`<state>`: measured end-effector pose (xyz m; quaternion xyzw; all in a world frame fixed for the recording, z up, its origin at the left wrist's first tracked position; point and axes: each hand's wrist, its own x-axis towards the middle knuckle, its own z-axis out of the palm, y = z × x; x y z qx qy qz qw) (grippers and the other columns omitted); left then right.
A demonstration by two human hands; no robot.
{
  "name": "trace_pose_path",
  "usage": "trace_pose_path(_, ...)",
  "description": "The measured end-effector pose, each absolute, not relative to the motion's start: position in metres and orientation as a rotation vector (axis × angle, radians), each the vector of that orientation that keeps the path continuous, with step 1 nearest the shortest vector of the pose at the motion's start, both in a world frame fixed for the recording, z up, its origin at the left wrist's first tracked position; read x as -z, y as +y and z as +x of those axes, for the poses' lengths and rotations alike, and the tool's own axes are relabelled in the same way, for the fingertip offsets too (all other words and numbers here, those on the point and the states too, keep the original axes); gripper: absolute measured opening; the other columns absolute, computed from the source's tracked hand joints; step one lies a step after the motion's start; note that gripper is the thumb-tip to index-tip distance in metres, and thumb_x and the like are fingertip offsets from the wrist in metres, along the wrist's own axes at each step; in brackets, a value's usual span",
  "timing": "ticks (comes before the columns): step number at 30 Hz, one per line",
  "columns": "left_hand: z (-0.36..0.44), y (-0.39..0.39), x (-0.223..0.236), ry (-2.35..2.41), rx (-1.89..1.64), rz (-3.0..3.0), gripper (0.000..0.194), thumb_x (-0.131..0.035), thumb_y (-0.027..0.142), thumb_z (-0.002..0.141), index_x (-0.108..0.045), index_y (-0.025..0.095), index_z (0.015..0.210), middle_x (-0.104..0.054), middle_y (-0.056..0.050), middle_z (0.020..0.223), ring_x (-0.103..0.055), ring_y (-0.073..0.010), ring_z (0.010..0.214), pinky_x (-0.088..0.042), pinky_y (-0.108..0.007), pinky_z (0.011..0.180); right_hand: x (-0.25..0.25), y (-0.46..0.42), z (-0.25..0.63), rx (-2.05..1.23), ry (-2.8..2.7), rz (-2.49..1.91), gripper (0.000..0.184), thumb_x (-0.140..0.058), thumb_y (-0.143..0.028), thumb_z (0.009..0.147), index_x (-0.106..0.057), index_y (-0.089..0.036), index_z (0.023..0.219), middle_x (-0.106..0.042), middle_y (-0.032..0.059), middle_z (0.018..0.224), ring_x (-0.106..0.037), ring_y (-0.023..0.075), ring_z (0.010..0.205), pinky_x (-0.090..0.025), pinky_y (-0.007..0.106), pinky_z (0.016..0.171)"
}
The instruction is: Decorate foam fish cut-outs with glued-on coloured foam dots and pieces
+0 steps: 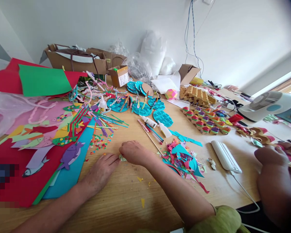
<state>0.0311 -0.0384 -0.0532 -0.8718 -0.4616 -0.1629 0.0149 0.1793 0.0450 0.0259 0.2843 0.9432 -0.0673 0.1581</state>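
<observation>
My left hand [103,170] rests low over the wooden table with its fingers close together, their tips at the left edge of a small pale green paper piece [122,158]. From the other side my right hand [133,152] bends down, fingers closed on the same piece. Most of the paper is hidden under the fingers, so its full shape does not show. Tiny coloured paper bits [100,142] lie scattered just beyond my left hand. A heap of paper scraps [184,158] is to the right of my right forearm.
Paper fish and coloured sheets [55,161] cover the left side. Ahead lie glue bottles [164,129], pens [155,133] and blue-green egg-tray pieces [163,118]. A white power bank [225,157] with a cable and a fan [269,105] stand right, near another person's arm [274,181].
</observation>
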Motion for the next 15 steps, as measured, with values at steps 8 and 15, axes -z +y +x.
trace_pose_path(8,0.0316,-0.0380,0.0500,-1.395,0.524,-2.709,0.031,-0.034,0.005,0.086,-0.060,0.015,0.098,-0.064,-0.006,0.101,-0.056,-0.0183,0.092,-0.047,-0.032,0.078,-0.0204,0.0466,0.1800,0.172,2.702,0.822,0.022,-0.045,-0.012,0.080,-0.064,-0.013,0.090,-0.065,0.0115,0.088,-0.063,0.0240,0.083,-0.050,0.032,0.064)
trace_pose_path(15,0.0313,-0.0378,0.0507,-1.398,0.551,-2.718,0.030,-0.036,0.005,0.085,-0.060,0.015,0.098,-0.064,-0.007,0.101,-0.055,-0.0190,0.092,-0.046,-0.033,0.077,-0.0227,0.0481,0.1819,0.173,2.717,0.838,0.022,-0.044,-0.011,0.080,-0.063,-0.014,0.089,-0.064,0.0109,0.089,-0.063,0.0234,0.083,-0.049,0.031,0.064)
